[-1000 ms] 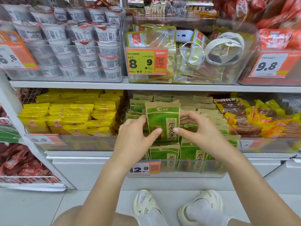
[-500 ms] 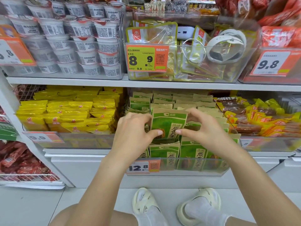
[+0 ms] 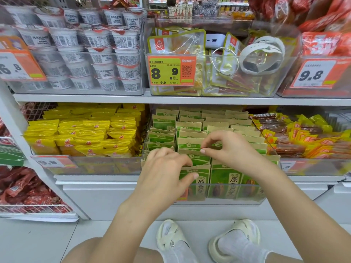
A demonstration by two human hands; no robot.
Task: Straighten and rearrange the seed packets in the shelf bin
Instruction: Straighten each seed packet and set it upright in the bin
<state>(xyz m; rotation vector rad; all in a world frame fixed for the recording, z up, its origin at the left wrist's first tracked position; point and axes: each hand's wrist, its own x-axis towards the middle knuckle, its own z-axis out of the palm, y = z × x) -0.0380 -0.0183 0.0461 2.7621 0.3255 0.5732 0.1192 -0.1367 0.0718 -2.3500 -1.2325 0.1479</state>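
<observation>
Green and tan seed packets (image 3: 190,126) stand in rows inside a clear plastic shelf bin (image 3: 237,194) on the lower shelf. My left hand (image 3: 163,173) sits at the bin's front left, its fingers tucked behind the front packet (image 3: 199,173) and its thumb on that packet's face. My right hand (image 3: 231,149) is over the middle rows, fingers curled, pinching the top edge of a packet (image 3: 199,157) in the second row. The packets at the bin's left side lean at a slant.
A bin of yellow packets (image 3: 85,133) stands to the left, one of mixed orange and yellow snacks (image 3: 303,137) to the right. The upper shelf holds white cups (image 3: 91,54) and a clear bin with a price tag (image 3: 171,72). My sandalled feet (image 3: 209,242) are on the floor below.
The packet I held up in both hands has gone down into the bin's front rows. My left hand dropped to the front packet; my right hand moved over the middle rows.
</observation>
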